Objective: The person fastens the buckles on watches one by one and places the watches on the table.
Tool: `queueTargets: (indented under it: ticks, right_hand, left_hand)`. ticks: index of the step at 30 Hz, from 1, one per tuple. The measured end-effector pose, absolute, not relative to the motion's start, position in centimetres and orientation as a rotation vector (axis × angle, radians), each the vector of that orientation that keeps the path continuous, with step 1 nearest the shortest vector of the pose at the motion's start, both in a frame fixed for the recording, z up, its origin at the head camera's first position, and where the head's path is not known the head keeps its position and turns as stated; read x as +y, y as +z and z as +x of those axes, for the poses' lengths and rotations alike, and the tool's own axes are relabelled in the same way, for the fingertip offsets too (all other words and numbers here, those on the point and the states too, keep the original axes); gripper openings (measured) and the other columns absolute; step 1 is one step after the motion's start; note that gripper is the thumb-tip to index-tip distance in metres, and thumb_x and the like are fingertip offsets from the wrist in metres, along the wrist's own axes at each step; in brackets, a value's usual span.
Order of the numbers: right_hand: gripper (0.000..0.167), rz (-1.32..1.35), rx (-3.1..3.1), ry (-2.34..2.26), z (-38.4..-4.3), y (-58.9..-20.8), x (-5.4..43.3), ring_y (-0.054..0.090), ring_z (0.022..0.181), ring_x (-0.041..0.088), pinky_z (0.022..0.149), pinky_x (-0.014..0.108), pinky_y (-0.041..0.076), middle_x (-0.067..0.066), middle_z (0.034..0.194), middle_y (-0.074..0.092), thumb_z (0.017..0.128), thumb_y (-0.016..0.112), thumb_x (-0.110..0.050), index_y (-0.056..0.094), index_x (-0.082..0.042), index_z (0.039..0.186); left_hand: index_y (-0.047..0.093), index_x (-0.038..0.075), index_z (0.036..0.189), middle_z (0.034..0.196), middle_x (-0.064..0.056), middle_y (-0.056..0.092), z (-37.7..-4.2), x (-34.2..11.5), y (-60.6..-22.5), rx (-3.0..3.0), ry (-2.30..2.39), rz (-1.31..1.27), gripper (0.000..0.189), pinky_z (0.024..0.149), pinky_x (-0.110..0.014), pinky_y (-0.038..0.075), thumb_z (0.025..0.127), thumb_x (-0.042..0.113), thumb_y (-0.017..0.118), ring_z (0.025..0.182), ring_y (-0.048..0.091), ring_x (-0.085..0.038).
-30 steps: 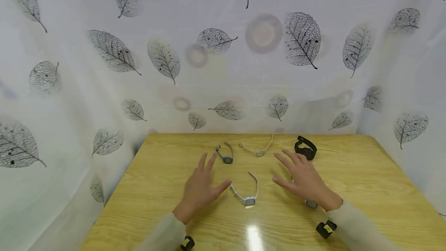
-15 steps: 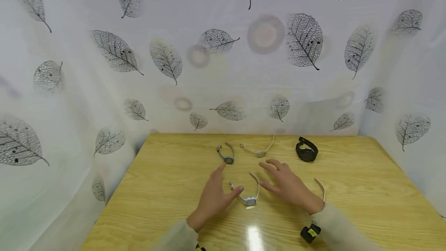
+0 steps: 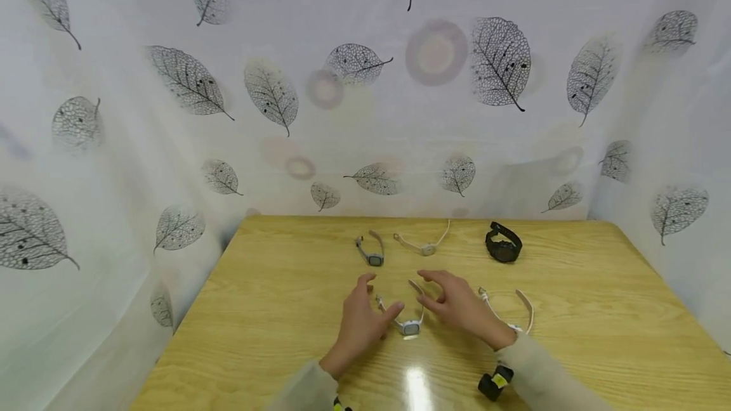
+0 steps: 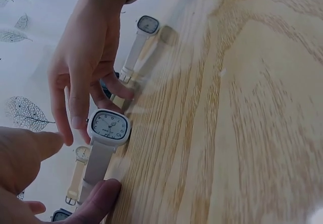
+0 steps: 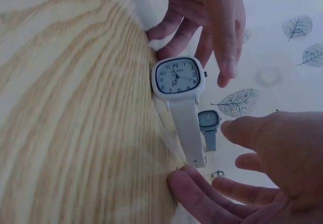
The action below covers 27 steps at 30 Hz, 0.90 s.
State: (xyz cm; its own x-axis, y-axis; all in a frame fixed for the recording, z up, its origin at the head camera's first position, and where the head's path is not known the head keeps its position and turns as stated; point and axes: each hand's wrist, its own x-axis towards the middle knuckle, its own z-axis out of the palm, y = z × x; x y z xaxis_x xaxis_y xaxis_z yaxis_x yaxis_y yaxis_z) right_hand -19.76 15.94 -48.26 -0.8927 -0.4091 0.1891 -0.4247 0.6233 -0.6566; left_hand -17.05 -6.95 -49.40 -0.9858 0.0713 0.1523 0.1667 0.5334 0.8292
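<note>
A white wristwatch (image 3: 411, 327) with a squarish face lies at the middle of the table, its strap ends pointing away from the person. To its left hovers my left hand (image 3: 361, 322), fingers loosely bent, the thumb reaching over beside the strap. My right hand (image 3: 459, 303) is on the other side, thumb and index finger at the far end of the strap. Seen from the left wrist, the dial (image 4: 108, 125) faces up between both hands, and my left thumb (image 4: 103, 196) lies right by the strap. The right wrist view has the right fingertips (image 5: 184, 183) close below the strap's end.
Behind stand a grey watch (image 3: 374, 259), a pale thin-strapped watch (image 3: 428, 249) and a black watch (image 3: 504, 251). Another white watch (image 3: 525, 309) lies at right, partly hidden by the right wrist. A leaf-patterned curtain (image 3: 365, 119) borders the wooden table (image 3: 263, 309).
Both hands have come together around the middle white watch: the left moved right, the right moved left and lower. The white watch at right has come partly into view. No watch has moved.
</note>
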Motion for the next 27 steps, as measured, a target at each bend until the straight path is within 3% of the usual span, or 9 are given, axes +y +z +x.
queueTargets:
  ticks: [2,5,8,16,22,27]
  right_hand:
    - [0.050,0.703,-2.821,1.207,-19.9,-48.4,15.7,0.058,0.056,0.001,0.051,0.023,0.050,0.025,0.130,0.064,0.098,0.072,-0.017,0.056,0.001,0.142]
    - [0.049,0.670,-2.825,1.300,-19.9,-48.7,15.3,0.064,0.056,0.005,0.048,0.024,0.051,0.026,0.123,0.067,0.098,0.072,-0.013,0.056,0.003,0.142]
    - [0.047,0.609,-2.824,1.363,-19.9,-48.8,15.1,0.067,0.060,0.009,0.048,0.025,0.053,0.025,0.116,0.069,0.097,0.073,-0.011,0.058,0.004,0.139]
    - [0.042,0.401,-2.838,1.464,-19.9,-48.9,14.2,0.067,0.061,0.012,0.048,0.026,0.055,0.016,0.108,0.071,0.092,0.076,-0.003,0.064,0.002,0.132]
    - [0.041,0.364,-2.835,1.531,-19.9,-49.0,13.7,0.066,0.057,0.014,0.046,0.028,0.056,0.015,0.106,0.071,0.091,0.074,0.003,0.065,0.001,0.131]
    - [0.034,0.352,-2.838,1.557,-19.9,-49.0,13.6,0.066,0.057,0.016,0.047,0.029,0.056,0.013,0.103,0.071,0.092,0.071,0.004,0.069,0.001,0.125]
  left_hand:
    - [0.046,-0.003,0.143,0.129,-0.033,0.059,-17.1,-6.7,-49.5,-2.671,-1.479,-0.165,0.079,0.083,-0.046,0.060,0.085,0.033,0.086,0.074,0.073,-0.026]
    - [0.047,-0.002,0.141,0.125,-0.032,0.061,-17.2,-6.5,-49.4,-2.672,-1.512,-0.119,0.074,0.069,-0.036,0.061,0.085,0.025,0.087,0.044,0.060,-0.010]
    - [0.049,-0.003,0.137,0.121,-0.030,0.063,-17.1,-6.3,-49.4,-2.661,-1.515,-0.102,0.069,0.063,-0.032,0.060,0.084,0.018,0.087,0.042,0.056,-0.005]
    - [0.055,-0.002,0.131,0.108,-0.019,0.066,-17.3,-5.8,-49.4,-2.657,-1.577,0.007,0.062,0.045,-0.023,0.051,0.078,0.004,0.088,0.045,0.059,-0.007]
    - [0.062,-0.001,0.121,0.097,-0.014,0.068,-17.3,-5.8,-49.4,-2.638,-1.530,-0.025,0.051,0.047,-0.023,0.051,0.075,-0.001,0.085,0.052,0.061,-0.008]
    - [0.071,-0.002,0.107,0.091,-0.009,0.070,-17.3,-5.9,-49.4,-2.634,-1.415,-0.087,0.037,0.065,-0.028,0.055,0.073,-0.001,0.082,0.075,0.065,-0.015]
